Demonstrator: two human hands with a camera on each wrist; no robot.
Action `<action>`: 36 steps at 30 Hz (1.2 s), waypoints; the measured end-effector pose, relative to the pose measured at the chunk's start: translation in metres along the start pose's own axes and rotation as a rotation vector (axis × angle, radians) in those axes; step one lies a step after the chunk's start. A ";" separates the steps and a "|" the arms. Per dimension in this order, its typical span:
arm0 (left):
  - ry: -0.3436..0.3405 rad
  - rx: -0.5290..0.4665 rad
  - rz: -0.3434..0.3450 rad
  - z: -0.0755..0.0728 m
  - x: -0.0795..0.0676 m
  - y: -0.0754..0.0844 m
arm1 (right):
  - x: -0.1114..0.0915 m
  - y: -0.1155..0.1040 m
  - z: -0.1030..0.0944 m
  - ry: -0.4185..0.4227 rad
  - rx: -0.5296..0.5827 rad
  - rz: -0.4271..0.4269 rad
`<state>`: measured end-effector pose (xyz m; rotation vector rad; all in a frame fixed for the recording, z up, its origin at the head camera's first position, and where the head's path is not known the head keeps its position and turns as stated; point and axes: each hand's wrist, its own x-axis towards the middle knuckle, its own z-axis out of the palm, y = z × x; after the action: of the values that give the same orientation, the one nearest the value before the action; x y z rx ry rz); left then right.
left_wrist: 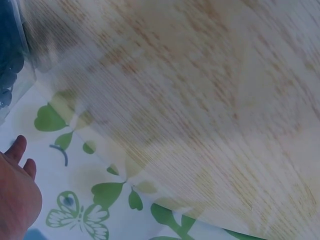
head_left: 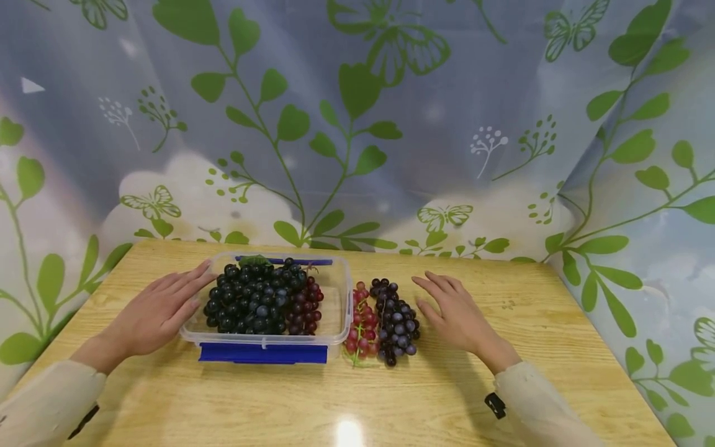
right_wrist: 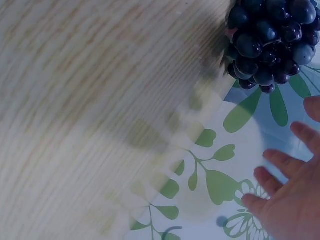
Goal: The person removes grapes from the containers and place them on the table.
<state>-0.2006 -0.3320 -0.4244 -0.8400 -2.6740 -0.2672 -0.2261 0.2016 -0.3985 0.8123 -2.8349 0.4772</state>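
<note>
A clear plastic container (head_left: 335, 298) with blue latches (head_left: 262, 354) stands on the left half of the table. Inside lie a large bunch of near-black grapes (head_left: 246, 301) with a green leaf and a dark red bunch (head_left: 307, 307) to its right. My left hand (head_left: 151, 310) is at the container's left side, fingers stretched over the rim beside the black grapes. To the container's right, a pink-red bunch (head_left: 364, 326) and a dark purple bunch (head_left: 398, 326) lie side by side. My right hand (head_left: 460, 313), fingers spread and holding nothing, hovers just right of the purple bunch.
The light wooden table (head_left: 536, 385) reaches back to a hanging cloth (head_left: 447, 155) printed with green leaves and butterflies, which also runs along both sides. Cream sleeves cover both forearms, with a black strap piece (head_left: 494, 405) at the right wrist.
</note>
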 end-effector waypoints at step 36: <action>0.007 0.041 0.039 -0.002 0.006 -0.001 | 0.021 -0.035 -0.013 -0.138 -0.157 0.150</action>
<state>-0.2053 -0.3305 -0.4208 -0.8759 -2.6440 -0.2046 -0.2243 0.1675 -0.3727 0.6289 -3.0281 0.2200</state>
